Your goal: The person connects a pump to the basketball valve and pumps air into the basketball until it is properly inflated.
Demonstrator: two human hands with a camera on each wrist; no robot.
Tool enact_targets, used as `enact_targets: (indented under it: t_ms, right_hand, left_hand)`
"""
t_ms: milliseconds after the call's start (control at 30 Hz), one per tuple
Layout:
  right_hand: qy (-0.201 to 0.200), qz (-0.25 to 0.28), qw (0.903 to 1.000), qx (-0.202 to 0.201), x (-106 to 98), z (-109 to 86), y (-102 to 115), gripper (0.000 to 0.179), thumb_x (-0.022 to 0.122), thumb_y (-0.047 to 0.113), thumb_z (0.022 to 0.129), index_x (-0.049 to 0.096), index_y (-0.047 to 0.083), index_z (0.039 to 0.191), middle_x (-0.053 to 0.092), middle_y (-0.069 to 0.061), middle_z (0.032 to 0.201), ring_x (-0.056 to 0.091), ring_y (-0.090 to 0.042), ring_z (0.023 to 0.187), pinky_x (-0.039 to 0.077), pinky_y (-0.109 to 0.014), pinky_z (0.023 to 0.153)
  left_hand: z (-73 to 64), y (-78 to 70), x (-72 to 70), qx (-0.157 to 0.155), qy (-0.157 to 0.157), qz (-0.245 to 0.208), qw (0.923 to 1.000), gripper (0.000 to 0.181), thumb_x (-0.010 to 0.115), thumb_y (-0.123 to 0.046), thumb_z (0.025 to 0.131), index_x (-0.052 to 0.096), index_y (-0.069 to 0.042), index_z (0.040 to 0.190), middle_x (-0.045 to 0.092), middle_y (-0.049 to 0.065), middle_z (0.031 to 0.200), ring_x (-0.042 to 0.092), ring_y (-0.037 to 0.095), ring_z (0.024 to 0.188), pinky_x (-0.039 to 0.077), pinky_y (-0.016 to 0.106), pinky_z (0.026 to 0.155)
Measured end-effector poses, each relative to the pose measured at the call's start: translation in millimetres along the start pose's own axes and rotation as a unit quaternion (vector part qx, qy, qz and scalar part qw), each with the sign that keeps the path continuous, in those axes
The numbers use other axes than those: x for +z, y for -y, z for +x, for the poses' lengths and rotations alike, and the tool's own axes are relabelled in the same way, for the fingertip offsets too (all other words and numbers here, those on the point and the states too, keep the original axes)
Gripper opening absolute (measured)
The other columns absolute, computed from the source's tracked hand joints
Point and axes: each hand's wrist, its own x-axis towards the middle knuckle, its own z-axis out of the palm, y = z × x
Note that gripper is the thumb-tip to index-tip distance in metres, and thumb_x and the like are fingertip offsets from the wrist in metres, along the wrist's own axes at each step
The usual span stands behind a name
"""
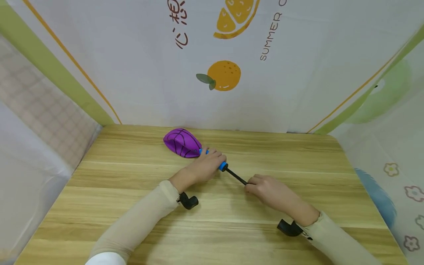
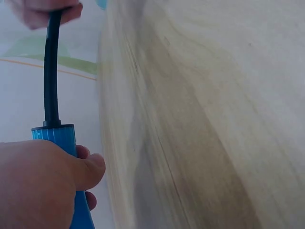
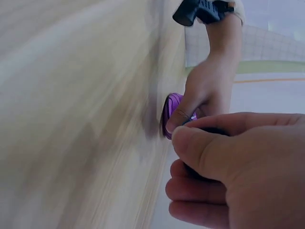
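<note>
A half-collapsed purple ball (image 1: 180, 141) with black lines lies toward the back of the table, its side dented in. Against its right end is a blue hand pump (image 1: 223, 166), whose barrel my left hand (image 1: 206, 166) grips. In the left wrist view, the thumb and fingers wrap the blue barrel (image 2: 59, 136). A black rod (image 1: 236, 176) extends out of the barrel toward my right hand (image 1: 269, 193). That hand curls around the pump's black handle (image 3: 215, 130), mostly hidden by the fingers in the right wrist view. The junction of pump and ball is partly covered by my left hand.
The wooden table (image 1: 212, 228) reaches back to a white curtain (image 1: 149, 92) printed with oranges. More patterned cloth hangs at both sides. A black camera mount (image 1: 188, 201) sits on my left wrist, another mount (image 1: 289, 227) on my right.
</note>
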Motion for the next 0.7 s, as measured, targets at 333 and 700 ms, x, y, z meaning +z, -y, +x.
enact_targets:
  t_ms: [333,700]
  right_hand:
    - [0.038,-0.009,0.9992,-0.005,10.0,29.3,-11.3,0.008,0.078,0.009,0.088,0.075,0.011,0.095,0.068,0.001,0.086,0.063,-0.012,0.078,0.054,-0.023,0.067]
    - [0.057,0.003,0.9984,0.003,25.2,57.6,-22.8,0.007,0.077,0.008,0.088,0.075,0.012,0.094,0.067,0.001,0.085,0.062,-0.011,0.076,0.053,-0.022,0.067]
  left_hand:
    - [2.3,-3.4,1.0,-0.004,0.011,0.018,0.9998,0.020,0.069,-0.013,0.097,0.059,-0.016,0.114,0.061,0.001,0.116,0.049,0.028,0.122,0.028,0.061,0.114]
    - [1.5,-3.1,0.8,0.000,0.008,0.027,0.9996,0.018,0.068,-0.013,0.098,0.059,-0.014,0.114,0.061,0.003,0.113,0.051,0.029,0.120,0.029,0.061,0.113]
